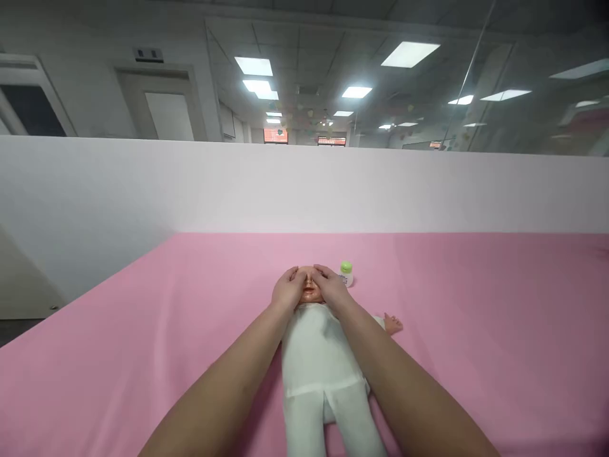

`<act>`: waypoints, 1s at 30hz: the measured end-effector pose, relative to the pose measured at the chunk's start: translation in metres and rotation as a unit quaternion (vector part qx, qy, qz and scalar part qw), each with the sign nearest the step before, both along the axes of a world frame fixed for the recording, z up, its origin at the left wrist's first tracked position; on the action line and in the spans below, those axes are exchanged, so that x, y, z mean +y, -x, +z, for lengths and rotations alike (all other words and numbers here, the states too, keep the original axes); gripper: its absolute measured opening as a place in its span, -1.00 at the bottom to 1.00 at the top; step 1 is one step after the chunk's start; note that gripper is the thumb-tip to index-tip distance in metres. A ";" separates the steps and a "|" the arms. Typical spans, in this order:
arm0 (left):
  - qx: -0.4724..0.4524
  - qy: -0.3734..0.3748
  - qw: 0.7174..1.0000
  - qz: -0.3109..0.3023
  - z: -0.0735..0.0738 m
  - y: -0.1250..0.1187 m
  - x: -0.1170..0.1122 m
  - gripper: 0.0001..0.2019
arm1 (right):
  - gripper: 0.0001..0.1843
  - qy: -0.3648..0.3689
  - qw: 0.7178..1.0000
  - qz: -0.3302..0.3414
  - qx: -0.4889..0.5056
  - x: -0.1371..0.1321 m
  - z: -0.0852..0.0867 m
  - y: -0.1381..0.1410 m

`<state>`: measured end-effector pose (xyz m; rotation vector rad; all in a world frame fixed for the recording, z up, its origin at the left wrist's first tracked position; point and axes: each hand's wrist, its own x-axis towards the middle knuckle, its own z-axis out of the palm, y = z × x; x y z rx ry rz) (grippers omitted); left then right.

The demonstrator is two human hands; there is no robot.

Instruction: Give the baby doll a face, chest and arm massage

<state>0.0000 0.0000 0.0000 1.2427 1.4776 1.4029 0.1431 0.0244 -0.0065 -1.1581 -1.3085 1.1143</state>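
Pink cloth (pixel 143 355) covers the wide table from my near edge to a plain white partition (pixel 304 184) at the far side, with lit ceiling panels of an office beyond it. From the near left my bare left forearm runs in toward the middle. My left hand (pixel 287 289) lies open, fingers loosely curved, over the left side of the doll's head, resting on it rather than gripping. The doll (pixel 318 355) lies on its back in the middle of the cloth, head far, legs near and cut off by the bottom edge. It wears a white one-piece suit, and only a narrow strip of its orange-pink face (pixel 309 289) shows between my hands. My right forearm comes from the near right across the doll's side. My right hand (pixel 330 285) mirrors the left, open and gently bent on the right side of the head, with the fingertips of both hands nearly meeting over the brow. One small bare limb (pixel 392 324) of the doll pokes out to the right; I cannot tell hand from foot. A little white bottle (pixel 346 273) with a green cap stands upright just beyond my right hand.
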 end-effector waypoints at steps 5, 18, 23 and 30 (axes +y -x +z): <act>-0.020 0.011 1.000 0.020 -0.009 0.007 0.002 -0.47 | -0.39 -0.015 1.000 -0.021 -0.001 -0.002 -0.006 0.004; 0.006 -0.013 0.999 0.032 -0.019 0.003 0.000 -0.57 | -0.46 -0.017 0.998 0.026 0.047 0.009 -0.017 -0.014; -0.005 -0.010 1.000 0.028 -0.017 0.007 -0.001 -0.64 | -0.49 -0.018 0.998 0.051 0.029 0.010 -0.017 -0.022; 0.016 -0.010 1.000 0.019 -0.016 0.007 -0.003 -0.57 | -0.51 -0.057 0.997 0.017 -0.045 -0.002 -0.004 -0.017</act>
